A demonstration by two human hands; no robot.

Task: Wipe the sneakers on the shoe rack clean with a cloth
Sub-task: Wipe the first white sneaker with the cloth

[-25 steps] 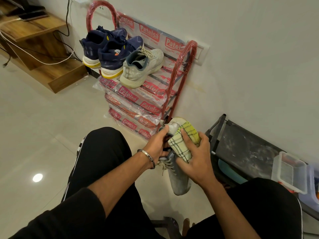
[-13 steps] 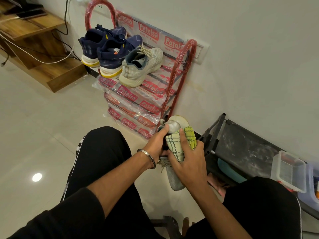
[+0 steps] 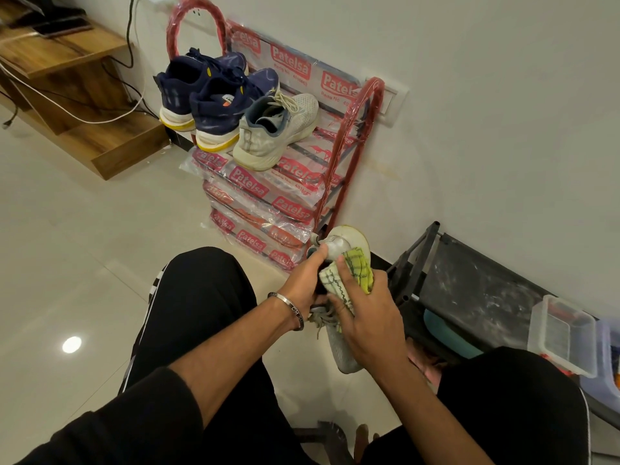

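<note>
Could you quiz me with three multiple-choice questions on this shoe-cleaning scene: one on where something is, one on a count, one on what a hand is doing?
1. Where is the white sneaker being wiped?
A. On the rack's top shelf
B. Held over the person's lap
C. On the wooden shelf

2. How many shoes sit on the red shoe rack?
A. Three
B. One
C. Five

3. What is the right hand doing?
A. Hanging idle
B. Pressing a yellow-green checked cloth to the sneaker
C. Holding a plastic box

Answers: 1 B, the left hand grips it there. 2 A, two navy sneakers and one white sneaker. 3 B, fingers curl round the cloth.
</note>
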